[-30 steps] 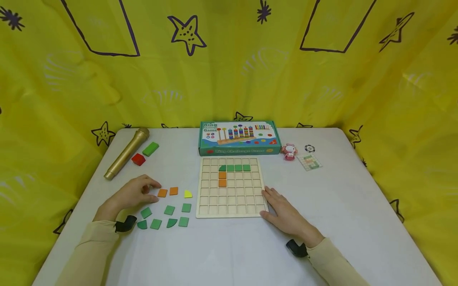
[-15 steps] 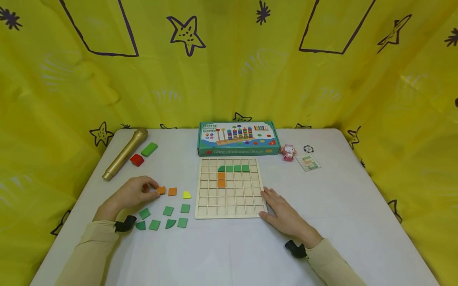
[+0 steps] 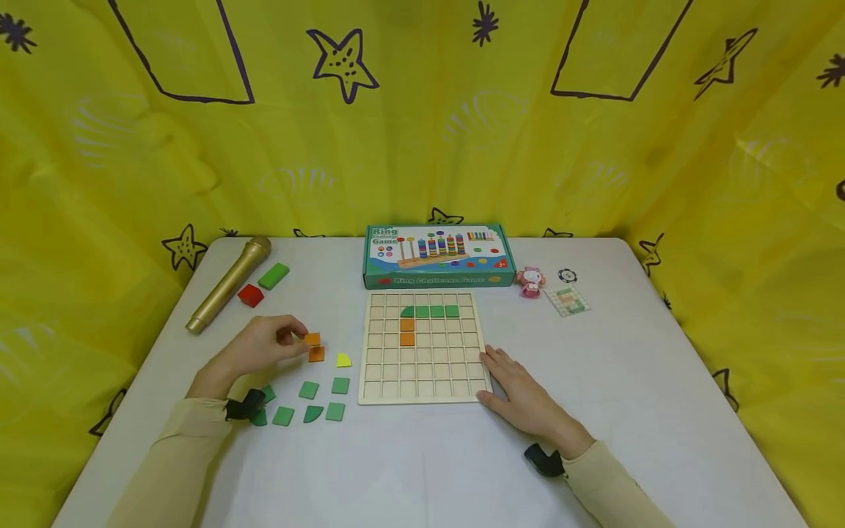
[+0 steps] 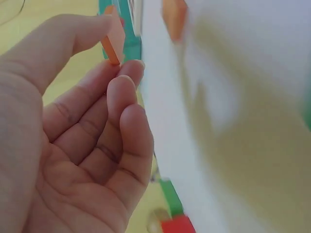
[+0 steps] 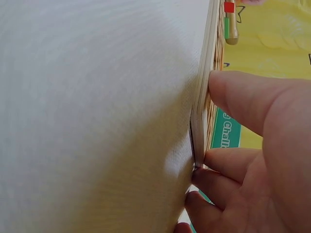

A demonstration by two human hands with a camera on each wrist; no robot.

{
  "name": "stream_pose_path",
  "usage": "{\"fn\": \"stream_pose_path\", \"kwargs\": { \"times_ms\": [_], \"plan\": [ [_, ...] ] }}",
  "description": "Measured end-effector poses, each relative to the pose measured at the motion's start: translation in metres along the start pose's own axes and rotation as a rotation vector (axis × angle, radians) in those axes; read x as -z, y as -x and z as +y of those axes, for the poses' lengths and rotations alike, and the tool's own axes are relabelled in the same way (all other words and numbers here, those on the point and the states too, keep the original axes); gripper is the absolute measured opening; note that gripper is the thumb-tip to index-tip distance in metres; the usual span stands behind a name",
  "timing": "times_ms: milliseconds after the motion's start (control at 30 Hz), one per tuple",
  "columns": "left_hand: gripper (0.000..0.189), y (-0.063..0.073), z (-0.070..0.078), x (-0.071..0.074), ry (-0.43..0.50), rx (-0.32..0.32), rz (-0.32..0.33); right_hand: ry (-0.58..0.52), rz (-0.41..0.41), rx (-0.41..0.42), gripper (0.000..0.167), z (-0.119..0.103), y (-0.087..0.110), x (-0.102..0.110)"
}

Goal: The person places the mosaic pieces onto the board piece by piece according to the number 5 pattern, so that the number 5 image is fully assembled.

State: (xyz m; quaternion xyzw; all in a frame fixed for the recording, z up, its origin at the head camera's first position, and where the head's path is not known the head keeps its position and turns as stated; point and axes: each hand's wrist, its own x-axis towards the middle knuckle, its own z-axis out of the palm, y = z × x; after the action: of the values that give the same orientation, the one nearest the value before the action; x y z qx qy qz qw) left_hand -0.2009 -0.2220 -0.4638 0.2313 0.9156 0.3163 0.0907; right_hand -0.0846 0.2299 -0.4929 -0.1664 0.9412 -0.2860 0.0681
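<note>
My left hand [image 3: 257, 345] pinches an orange square tile [image 3: 313, 339] between thumb and fingertips, lifted off the table; the left wrist view shows this tile [image 4: 115, 41] edge-on. Just under it lies another orange tile [image 3: 317, 355], with a yellow quarter-round tile [image 3: 344, 360] to its right. Several green tiles [image 3: 339, 386], square and quarter-round, are spread nearer to me, partly hidden by the left wrist. The wooden grid board [image 3: 389, 370] holds a green row and two orange squares below its left end. My right hand [image 3: 521, 392] rests along the board's right edge, fingers extended.
Behind the board stands a Ring Challenge Game box [image 3: 439, 257]. A pink figurine [image 3: 530, 281], a poker chip [image 3: 568, 276] and a pattern card [image 3: 568, 300] lie to the right. Back left are a gold microphone [image 3: 231, 282], a red block [image 3: 251, 295] and a green block [image 3: 273, 276].
My left hand has taken hold of the left orange tile, raised it and carried it right, over the other orange tile. The right hand stays at the board's edge.
</note>
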Motion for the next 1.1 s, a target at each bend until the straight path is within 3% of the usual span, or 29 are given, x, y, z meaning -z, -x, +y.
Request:
{"fn": "stream_pose_path", "kwargs": {
  "times_ms": [267,467,833,967,1100],
  "plan": [
    [0.020,-0.033,0.033,-0.020,0.031,0.015,-0.091,-0.011,0.000,-0.005,0.069,-0.001,0.000,0.000],
    [0.022,-0.058,0.060,-0.035,0.040,-0.010,-0.134,0.002,-0.001,-0.008,0.069,-0.001,0.000,0.000],
    [0.019,-0.095,0.097,-0.063,-0.005,-0.115,-0.163,-0.006,0.001,-0.007,0.069,-0.001,0.000,-0.001],
    [0.018,-0.105,0.105,-0.074,-0.055,-0.185,-0.170,-0.008,0.004,-0.007,0.069,-0.001,0.000,-0.001],
    [0.018,-0.110,0.113,-0.084,-0.094,-0.204,-0.180,-0.006,0.005,-0.004,0.069,-0.001,0.000,-0.001]
  ]
}}
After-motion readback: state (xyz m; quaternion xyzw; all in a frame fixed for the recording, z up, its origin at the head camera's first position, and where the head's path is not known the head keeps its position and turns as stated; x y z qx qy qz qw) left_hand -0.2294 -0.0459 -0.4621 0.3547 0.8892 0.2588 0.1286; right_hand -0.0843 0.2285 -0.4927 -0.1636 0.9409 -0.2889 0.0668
